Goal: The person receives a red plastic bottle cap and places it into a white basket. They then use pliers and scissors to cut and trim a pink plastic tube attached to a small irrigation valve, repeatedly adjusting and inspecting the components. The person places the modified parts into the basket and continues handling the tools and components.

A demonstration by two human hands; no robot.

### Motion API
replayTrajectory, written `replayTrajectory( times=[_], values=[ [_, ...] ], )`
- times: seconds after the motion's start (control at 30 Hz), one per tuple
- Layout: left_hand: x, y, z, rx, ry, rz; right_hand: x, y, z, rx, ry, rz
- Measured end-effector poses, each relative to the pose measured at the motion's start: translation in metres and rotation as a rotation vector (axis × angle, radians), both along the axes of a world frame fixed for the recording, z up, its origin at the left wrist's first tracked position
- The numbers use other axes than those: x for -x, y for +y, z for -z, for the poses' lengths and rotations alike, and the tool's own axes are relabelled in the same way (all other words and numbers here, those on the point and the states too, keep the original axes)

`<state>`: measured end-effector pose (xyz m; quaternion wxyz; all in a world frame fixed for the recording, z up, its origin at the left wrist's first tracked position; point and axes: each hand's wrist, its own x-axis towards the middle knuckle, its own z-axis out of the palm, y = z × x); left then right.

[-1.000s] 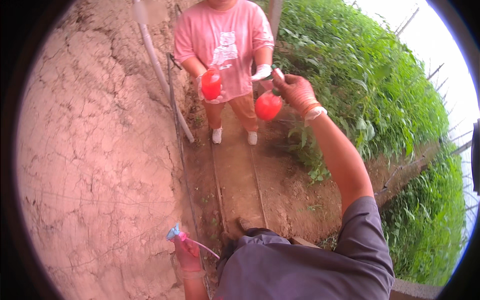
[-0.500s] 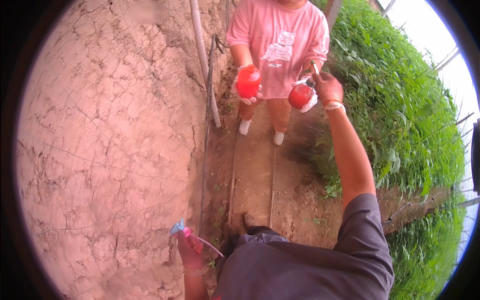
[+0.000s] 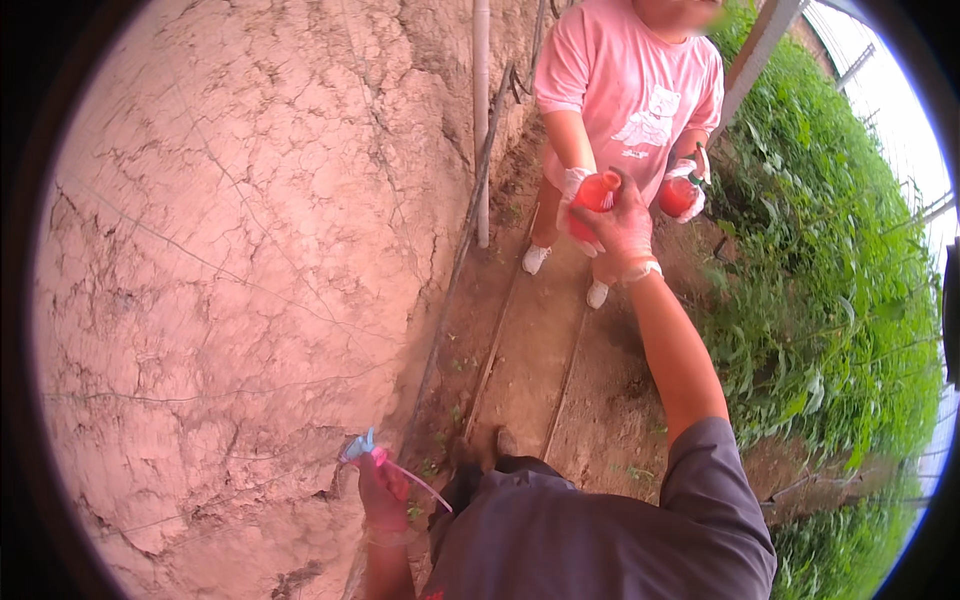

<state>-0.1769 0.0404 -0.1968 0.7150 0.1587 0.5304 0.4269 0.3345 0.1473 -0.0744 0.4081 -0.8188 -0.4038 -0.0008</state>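
Head view shows the right hand grasping a red bottle at upper centre beside another person's gloved hand, so pass it steadily, while the left hand clenches a small spray bottle at lower left.

A cracked mud wall fills the left. A pale pipe stands against it. A dirt path runs between wall and green plants, in daylight
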Motion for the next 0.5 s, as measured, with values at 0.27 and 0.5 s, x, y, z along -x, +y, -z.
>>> replayTrajectory(
  times=[0.27,0.5],
  values=[
    [0.0,0.011,0.003,0.058,-0.066,0.083,0.013,-0.043,-0.031,-0.173,-0.004,-0.067],
    [-0.006,0.043,0.02,-0.002,0.033,0.093,0.054,-0.115,-0.054,-0.34,0.162,-0.16]
  ],
)
